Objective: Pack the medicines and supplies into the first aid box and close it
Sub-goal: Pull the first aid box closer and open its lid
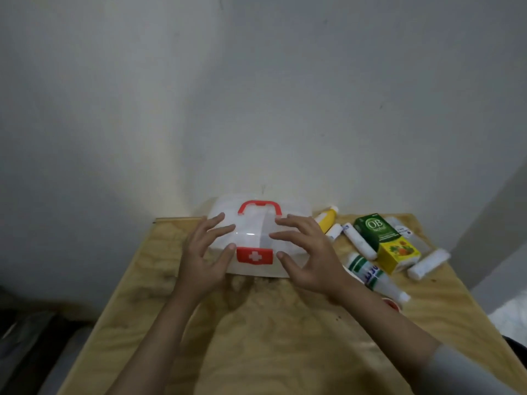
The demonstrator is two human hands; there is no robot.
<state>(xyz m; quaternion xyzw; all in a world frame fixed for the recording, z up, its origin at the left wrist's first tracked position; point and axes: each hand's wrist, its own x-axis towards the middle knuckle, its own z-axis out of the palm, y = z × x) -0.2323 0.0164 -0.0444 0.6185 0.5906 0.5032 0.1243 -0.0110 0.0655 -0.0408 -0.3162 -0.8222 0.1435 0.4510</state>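
both hands, left hand [204,262] and right hand [306,259], fingers spread, are framing the shut first aid box [258,238]; red latch [254,256] probably needs unclipping next, supplies [379,252] lying unpacked.

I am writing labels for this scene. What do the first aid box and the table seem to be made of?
First aid box: probably plastic, translucent white and smooth, with a light glint on the lid; its handle and latch are opaque red plastic.
Table: looks like unpainted plywood, matte, with wavy pale grain.
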